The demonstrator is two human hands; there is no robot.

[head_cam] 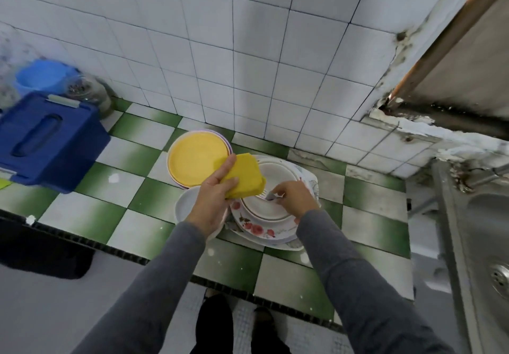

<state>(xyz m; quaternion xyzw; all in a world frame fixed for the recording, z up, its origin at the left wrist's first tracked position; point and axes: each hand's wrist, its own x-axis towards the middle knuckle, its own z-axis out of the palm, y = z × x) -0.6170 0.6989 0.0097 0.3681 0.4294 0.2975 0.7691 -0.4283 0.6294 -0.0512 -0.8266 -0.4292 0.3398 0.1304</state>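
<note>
1. Picking at a small metal piece [271,196] on the top white plate [275,173]: the right hand [294,198] pinches it between thumb & fingertips. It's prob. a spoon or fork end, but too small to tell.
2. The left hand [213,196] grips a yellow sponge [245,176], thumb along its far edge and fingers curled round the near side. The sponge hangs over the left edge of the plate stack; can't tell if it touches.
3. The white plate sits on a flowered plate [256,228] w/ more dishes under it, all on the green-and-white counter [137,210] near the tiled wall.
4. A yellow plate [197,158] lies just beside the stack, back left. A white bowl [186,205] is partly hidden under the left wrist.
5. Done so far, as I judge it: dishes are gathered in one spot and the sponge is in hand. No suds or water show, so can't say if any plate is wiped yet.
6. Left to do, by my guess: lift the metal piece clear, then go over each plate w/ the sponge and maybe rinse in the sink [484,216], well apart at right. Looks like an early stage.
7. Far left, not in play: a blue box [46,138], a blue bucket [41,76] and a jar [88,92].
</note>
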